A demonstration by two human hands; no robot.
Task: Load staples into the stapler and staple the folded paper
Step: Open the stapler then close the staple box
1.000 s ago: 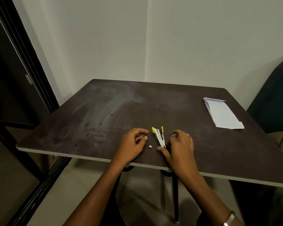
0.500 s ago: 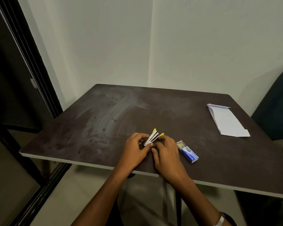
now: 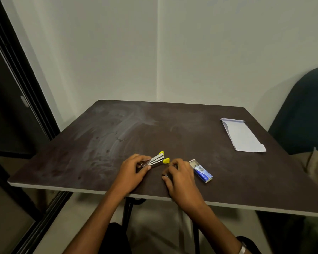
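While the left hand [image 3: 132, 171] pins the hinge end of the stapler [image 3: 155, 160] to the table [image 3: 103, 147], its yellow-tipped arms fan open away from the person, which I take to be so the channel lies exposed for loading. The right hand [image 3: 180, 176], just right of the stapler and clear of it, is curled with thumb and forefinger pinched on something small and grey, likely a strip of staples, though it is too tiny to be sure. The staple box [image 3: 202, 171] sits just beyond that hand, further right of the stapler, its tray slid partly out, handy for another strip. The folded paper [image 3: 243, 136] lies well to the right of the stapler and farther back, near the table's right edge, untouched, so stapling is not yet begun. The stapler rests near the front edge; behind it and to its left the tabletop is bare, leaving ample room to turn it or bring the paper over.
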